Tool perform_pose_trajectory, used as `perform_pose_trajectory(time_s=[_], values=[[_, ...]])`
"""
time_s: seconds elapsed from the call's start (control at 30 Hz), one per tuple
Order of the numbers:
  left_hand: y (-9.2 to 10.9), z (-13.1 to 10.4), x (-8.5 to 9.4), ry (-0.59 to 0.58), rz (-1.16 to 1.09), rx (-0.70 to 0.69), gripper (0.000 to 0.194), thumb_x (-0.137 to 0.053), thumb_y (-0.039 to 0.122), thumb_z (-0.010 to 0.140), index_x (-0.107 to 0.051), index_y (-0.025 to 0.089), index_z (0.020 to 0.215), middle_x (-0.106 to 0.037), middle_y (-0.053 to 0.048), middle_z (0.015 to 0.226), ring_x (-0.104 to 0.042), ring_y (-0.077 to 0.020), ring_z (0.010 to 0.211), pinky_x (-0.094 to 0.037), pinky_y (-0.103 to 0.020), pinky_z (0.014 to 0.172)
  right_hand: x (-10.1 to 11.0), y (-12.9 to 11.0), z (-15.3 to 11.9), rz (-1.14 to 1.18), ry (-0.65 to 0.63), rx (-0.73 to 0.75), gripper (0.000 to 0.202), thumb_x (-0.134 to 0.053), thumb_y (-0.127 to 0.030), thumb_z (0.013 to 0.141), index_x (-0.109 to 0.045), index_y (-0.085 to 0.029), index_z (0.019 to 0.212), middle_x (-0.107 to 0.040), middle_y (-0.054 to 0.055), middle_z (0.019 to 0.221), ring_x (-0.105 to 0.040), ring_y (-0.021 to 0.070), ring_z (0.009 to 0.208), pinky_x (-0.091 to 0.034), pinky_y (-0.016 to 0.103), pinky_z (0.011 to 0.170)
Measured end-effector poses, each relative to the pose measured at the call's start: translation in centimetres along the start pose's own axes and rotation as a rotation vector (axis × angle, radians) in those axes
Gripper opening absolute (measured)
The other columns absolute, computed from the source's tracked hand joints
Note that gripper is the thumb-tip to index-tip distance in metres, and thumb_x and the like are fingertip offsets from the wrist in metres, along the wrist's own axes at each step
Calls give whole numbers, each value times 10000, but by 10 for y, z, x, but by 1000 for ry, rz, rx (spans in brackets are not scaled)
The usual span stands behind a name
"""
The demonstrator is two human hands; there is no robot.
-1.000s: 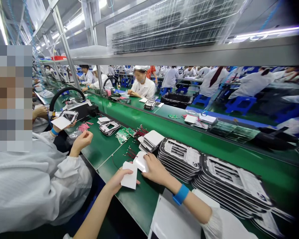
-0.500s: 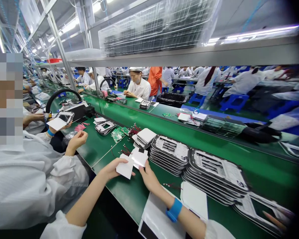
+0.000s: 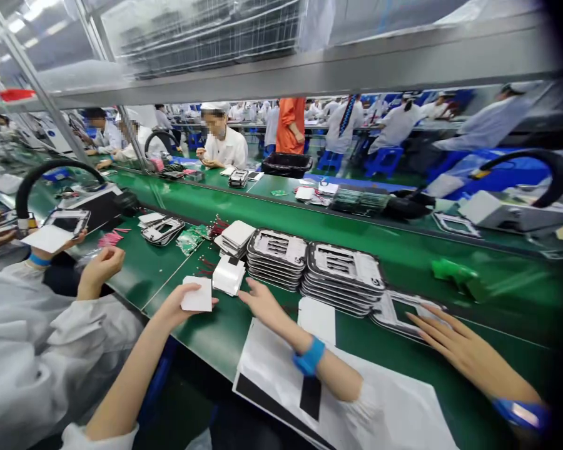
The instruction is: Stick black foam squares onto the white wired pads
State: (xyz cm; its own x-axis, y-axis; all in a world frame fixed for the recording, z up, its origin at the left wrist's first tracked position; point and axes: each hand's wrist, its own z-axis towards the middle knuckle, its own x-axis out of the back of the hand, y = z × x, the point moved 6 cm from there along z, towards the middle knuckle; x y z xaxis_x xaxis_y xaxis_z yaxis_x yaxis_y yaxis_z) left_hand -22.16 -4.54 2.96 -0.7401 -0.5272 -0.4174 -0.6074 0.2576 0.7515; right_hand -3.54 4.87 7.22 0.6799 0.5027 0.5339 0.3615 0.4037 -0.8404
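Note:
My left hand is closed on a small white square sheet, held by its left edge with the thumb on top. My right hand, with a blue band on the wrist, has its fingers stretched out and holds nothing. Just beyond its fingertips lies a glossy white sheet with a dark patch. Behind that rises a pile of white square pieces, with thin dark-red wires beside it. A white sheet rests on the bench to the right of my right hand.
Stacks of black-edged white frames stand along the green bench. Large white sheets lie at the front. A co-worker's hand reaches over a frame at right. Another co-worker's hand is at left, near green boards.
The view has turned to the right. My right hand has come away from the white sheets and its fingers have opened. My left hand keeps its white square. A co-worker's hand at right now shows fully.

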Motion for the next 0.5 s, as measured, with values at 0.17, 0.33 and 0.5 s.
perform_pose_trajectory(time_s=[0.17,0.33,0.5], values=[[-10,-45,-18,25,-107,-153,582,-585,139,770,-490,152,1344,-692,-122,1165,-719,-272,856,-576,-365,760,89,18,-91,-62,166,-174,252,-498,-315,900,-719,-253,1003,-714,98,1070,-643,295,1035,-479,418,931],[-64,-64,-89,-144,-345,-15,693,-565,159,712,-437,137,1393,-715,-141,1069,-700,-292,789,-556,-436,774,98,59,-159,-197,260,-349,283,-476,-380,895,-722,-244,929,-692,112,1003,-633,318,950,-496,465,841],[-123,-54,-154,-330,-511,235,707,-549,180,728,-377,141,1413,-710,-127,1018,-686,-278,740,-513,-458,820,88,78,-156,-233,225,-352,329,-430,-425,935,-732,-295,941,-655,111,906,-638,266,892,-487,394,787]])
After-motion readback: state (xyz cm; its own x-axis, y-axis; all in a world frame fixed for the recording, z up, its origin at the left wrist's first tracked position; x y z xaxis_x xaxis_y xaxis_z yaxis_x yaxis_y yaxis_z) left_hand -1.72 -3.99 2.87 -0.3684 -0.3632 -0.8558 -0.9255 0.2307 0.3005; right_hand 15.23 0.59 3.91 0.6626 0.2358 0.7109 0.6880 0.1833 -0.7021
